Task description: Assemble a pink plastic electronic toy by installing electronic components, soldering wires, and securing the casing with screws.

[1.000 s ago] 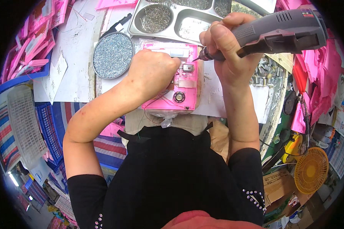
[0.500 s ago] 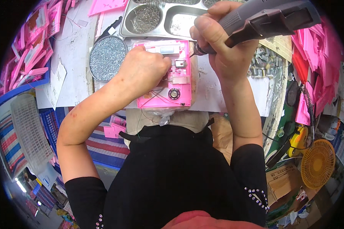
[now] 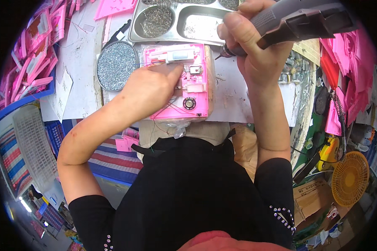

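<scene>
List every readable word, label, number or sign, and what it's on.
Cardboard box, lower right: dark print, not transcribed.
White paper sheet, left: marks too blurred to read.
Grey power tool: no legible text.
Pink casing: no legible text.

On the tabletop [image 3: 230, 94], a tray [image 3: 179, 27] lies behind the casing [image 3: 202, 100], a dish [image 3: 97, 71] to the casing's left, metal parts [image 3: 287, 72] to its right.

A lane of white desk [image 3: 230, 96] runs between the pink casing [image 3: 199, 100] and the right forearm [image 3: 269, 117]; at its far end, the screwdriver [image 3: 297, 23] (bulky, slanting) and metal tray [image 3: 176, 39] obstruct passage. Leftward, the left hand [image 3: 151, 90] and round dish [image 3: 117, 65] crowd access.
</scene>
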Tool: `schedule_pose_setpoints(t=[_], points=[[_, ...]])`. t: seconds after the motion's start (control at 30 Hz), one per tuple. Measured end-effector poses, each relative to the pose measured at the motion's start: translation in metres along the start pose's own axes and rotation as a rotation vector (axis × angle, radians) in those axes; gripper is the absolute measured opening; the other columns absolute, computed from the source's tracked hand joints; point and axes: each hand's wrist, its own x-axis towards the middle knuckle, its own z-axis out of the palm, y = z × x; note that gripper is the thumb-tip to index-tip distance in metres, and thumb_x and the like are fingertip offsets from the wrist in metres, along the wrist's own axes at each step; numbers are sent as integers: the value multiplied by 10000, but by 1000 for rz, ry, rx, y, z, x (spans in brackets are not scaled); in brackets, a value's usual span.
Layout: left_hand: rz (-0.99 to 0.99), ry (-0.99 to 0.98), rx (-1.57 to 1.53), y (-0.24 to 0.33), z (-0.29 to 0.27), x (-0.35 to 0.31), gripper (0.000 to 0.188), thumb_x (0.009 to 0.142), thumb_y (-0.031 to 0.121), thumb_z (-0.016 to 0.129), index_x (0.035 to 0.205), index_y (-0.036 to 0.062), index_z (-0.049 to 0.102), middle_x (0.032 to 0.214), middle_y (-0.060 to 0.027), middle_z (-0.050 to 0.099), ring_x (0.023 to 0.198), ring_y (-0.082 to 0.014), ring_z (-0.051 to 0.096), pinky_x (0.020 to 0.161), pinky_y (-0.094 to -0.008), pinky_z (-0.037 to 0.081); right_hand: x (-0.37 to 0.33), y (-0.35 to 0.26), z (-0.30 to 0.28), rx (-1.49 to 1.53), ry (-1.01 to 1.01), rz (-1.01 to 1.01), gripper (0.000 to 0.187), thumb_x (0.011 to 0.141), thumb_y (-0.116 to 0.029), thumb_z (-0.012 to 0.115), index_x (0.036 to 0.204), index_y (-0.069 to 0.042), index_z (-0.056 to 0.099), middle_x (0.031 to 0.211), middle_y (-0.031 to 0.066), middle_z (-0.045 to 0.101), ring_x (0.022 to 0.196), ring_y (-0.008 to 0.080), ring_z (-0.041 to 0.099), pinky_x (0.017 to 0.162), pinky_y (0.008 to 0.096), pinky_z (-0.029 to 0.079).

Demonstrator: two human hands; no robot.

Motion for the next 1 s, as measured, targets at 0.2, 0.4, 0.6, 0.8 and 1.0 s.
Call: schedule_pose_setpoints(t=[0.2, 0.4, 0.6, 0.8, 1.0], points=[[62, 366, -258, -17, 25, -12, 365, 899, 88, 680, 1262, 73, 642, 924, -86, 759, 722, -269, 710, 643, -397, 531, 0, 1, 8, 39, 15, 29, 330, 863, -14, 790, 1087, -11, 547, 766, 51, 604, 568, 94, 571, 490, 225, 457], [65, 318, -125, -11, 26, -8, 336, 865, 97, 704, 1196, 95, 650, 793, -77, 729, 669, -255, 698, 648, -390, 527, 1, 2, 12, 11, -23, 12, 340, 867, -25, 789, 1098, -14, 540, 764, 52, 604, 560, 97, 569, 482, 225, 455], [31, 268, -25, -4, 24, -5, 406, 820, 144, 725, 1214, 97, 635, 689, -77, 669, 642, -262, 690, 650, -394, 552, 1, 1, 4, 104, -70, -46, 298, 884, 8, 756, 1108, -12, 560, 807, 68, 623, 602, 119, 585, 554, 266, 490], [-39, 286, -71, 0, 28, -6, 405, 844, 267, 759, 1186, 76, 654, 784, -93, 714, 733, -266, 730, 675, -417, 586, 9, -6, -5, -113, 8, 17, 331, 855, 28, 792, 1123, 26, 598, 791, 96, 671, 602, 156, 620, 612, 275, 533], [-132, 626, -347, -22, 26, -22, 281, 865, 95, 712, 1143, 72, 690, 825, -71, 713, 703, -253, 684, 726, -374, 525, 33, -8, -21, -155, -101, -37, 460, 870, 40, 772, 1277, 72, 560, 983, 102, 689, 877, 150, 675, 720, 255, 526]])
